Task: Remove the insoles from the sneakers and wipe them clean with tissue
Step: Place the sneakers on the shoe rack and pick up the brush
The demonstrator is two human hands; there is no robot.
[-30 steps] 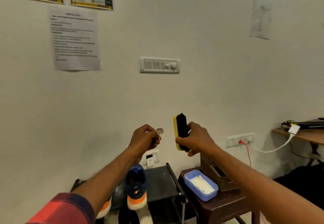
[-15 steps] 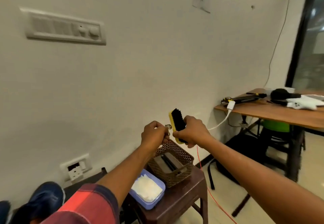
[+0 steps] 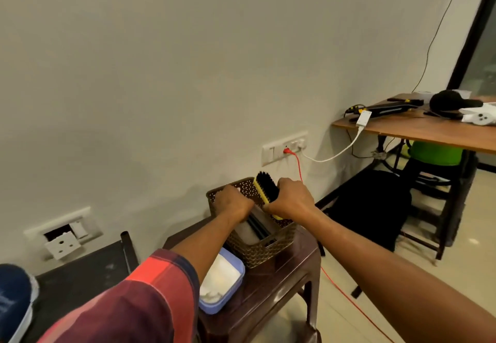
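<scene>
While a sneaker (image 3: pixel 14 294) lies left, a stool (image 3: pixel 284 275) stands near the wall (image 3: pixel 188 74).

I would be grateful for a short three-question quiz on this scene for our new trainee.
1. True or false: the right hand grips the brush over the basket.
2. What stands beside the basket on the stool? A) a blue tub of white tissue B) a kettle C) a red bucket
3. Fill in: the sneaker at the picture's lower left is ____ in colour.
Key: 1 true; 2 A; 3 blue.
</scene>
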